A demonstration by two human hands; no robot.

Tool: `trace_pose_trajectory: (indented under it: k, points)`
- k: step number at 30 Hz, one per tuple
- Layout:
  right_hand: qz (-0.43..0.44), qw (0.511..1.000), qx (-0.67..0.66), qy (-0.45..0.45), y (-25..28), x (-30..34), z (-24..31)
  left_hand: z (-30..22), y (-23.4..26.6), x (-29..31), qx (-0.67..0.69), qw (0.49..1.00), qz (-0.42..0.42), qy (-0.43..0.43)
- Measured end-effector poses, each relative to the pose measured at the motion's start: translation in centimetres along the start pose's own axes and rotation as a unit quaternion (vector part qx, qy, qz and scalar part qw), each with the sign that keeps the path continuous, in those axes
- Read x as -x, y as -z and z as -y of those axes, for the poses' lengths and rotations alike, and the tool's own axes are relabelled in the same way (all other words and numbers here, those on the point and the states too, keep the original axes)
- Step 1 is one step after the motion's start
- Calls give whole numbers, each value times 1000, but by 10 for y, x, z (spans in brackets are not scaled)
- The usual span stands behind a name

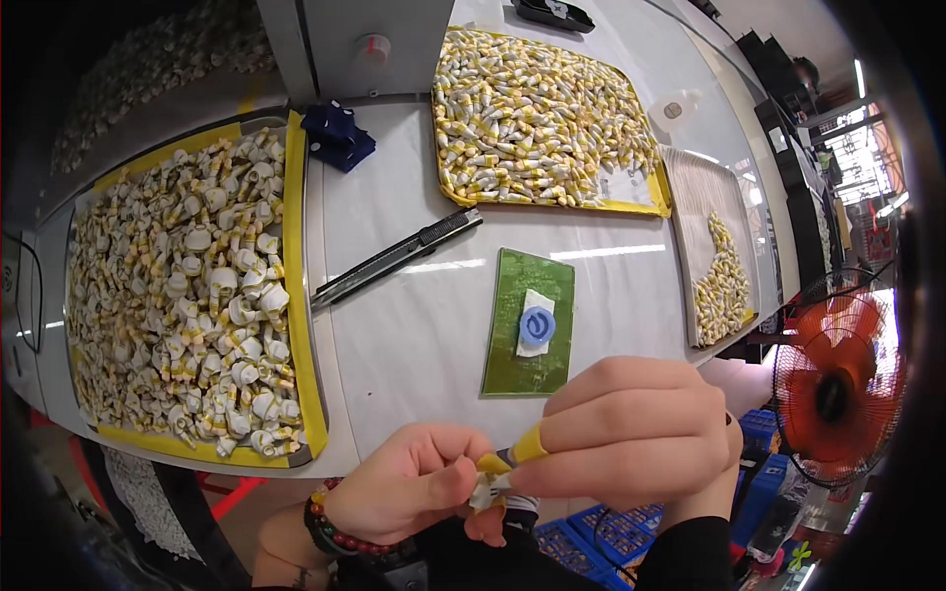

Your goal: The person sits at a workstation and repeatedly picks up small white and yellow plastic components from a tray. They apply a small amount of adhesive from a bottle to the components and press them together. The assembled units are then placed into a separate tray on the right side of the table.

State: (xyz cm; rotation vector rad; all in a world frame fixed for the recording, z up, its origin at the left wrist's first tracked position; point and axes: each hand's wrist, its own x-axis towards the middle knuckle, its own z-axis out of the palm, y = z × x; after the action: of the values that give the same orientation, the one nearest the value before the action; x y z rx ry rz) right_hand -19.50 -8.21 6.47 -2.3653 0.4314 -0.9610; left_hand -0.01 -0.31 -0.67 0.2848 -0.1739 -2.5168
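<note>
Just beyond my body, near the table's front edge, my left hand (pixel 404 488) is closed, pinching a small white piece (pixel 483 492) between thumb and fingers. My right hand (pixel 631 424) is closed too, its fingertips meeting at the same piece from the right. Yellow coverings wrap some fingertips, and the piece's detail is mostly hidden by the fingers. Beyond the hands lies a green rectangular board (pixel 501 364), bearing a blue round item (pixel 537 326) on a white pad. A black utility knife (pixel 399 258) rests diagonally to its left.
Many white-and-yellow pieces fill a yellow-edged left tray (pixel 296 212) and a far tray (pixel 662 187). The right tray (pixel 695 187), cloth-lined, carries a smaller heap. Dark blue cloth (pixel 338 136) lies near a metal post. An orange fan (pixel 836 379) and blue crates (pixel 576 554) stand beyond the table's edge.
</note>
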Motion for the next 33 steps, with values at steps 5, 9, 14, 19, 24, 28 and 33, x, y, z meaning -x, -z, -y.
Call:
trace_pose_trajectory:
  k: [5,9,14,19,24,28,33]
  points:
    - [34,998,-11,43,-3,1,-5,-1,0,-1,1,1000,10,22]
    - [51,996,-57,43,-2,-1,-6,-1,-2,-1,-12,1000,21,13]
    - [49,996,-59,41,-3,0,-4,-4,-6,-1,-32,999,11,11]
    - [33,998,-56,15,-2,0,1,-8,-8,-1,-53,999,8,2]
    - [-9,1000,-26,-13,-7,5,4,-1,-16,-1,-170,958,-74,-217]
    - [24,994,-11,-104,2,1,28,0,-19,1,-273,911,-107,-290]
    - [62,997,10,-51,6,7,26,-5,-20,1,-372,871,-118,-299]
